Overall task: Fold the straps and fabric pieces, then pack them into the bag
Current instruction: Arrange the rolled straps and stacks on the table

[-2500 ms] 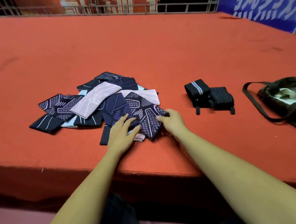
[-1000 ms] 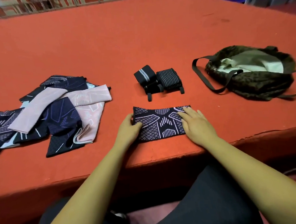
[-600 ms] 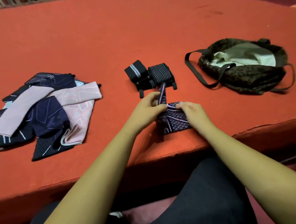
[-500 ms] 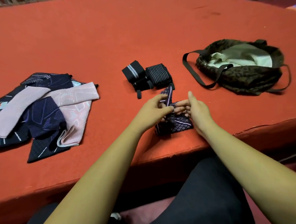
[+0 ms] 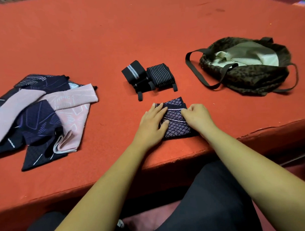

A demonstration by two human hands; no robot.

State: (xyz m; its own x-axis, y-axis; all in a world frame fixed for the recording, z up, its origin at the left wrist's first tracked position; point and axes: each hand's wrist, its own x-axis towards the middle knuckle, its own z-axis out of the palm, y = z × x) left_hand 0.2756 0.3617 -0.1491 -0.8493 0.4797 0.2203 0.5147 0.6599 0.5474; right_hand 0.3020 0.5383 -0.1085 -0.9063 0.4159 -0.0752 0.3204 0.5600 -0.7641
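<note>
A navy fabric piece with a pale diamond pattern (image 5: 175, 121) lies folded in half near the table's front edge. My left hand (image 5: 153, 123) presses flat on its left side, fingers straight. My right hand (image 5: 197, 118) rests on its right side with the fingers curled down onto the cloth. Two folded black straps (image 5: 147, 75) sit just beyond. The dark leopard-print bag (image 5: 245, 77) lies open at the right, pale lining showing. A pile of navy and pink fabric pieces (image 5: 39, 112) is at the left.
The red felt table (image 5: 145, 29) stretches far back. Its front edge runs right below my hands. The bag's black handle loops (image 5: 197, 70) lie toward the straps. My dark-trousered legs are under the table edge.
I pulled one patterned piece out of the pile and laid it near the front edge. My left hand folded its left half over the right, and both hands now lie on the folded piece.
</note>
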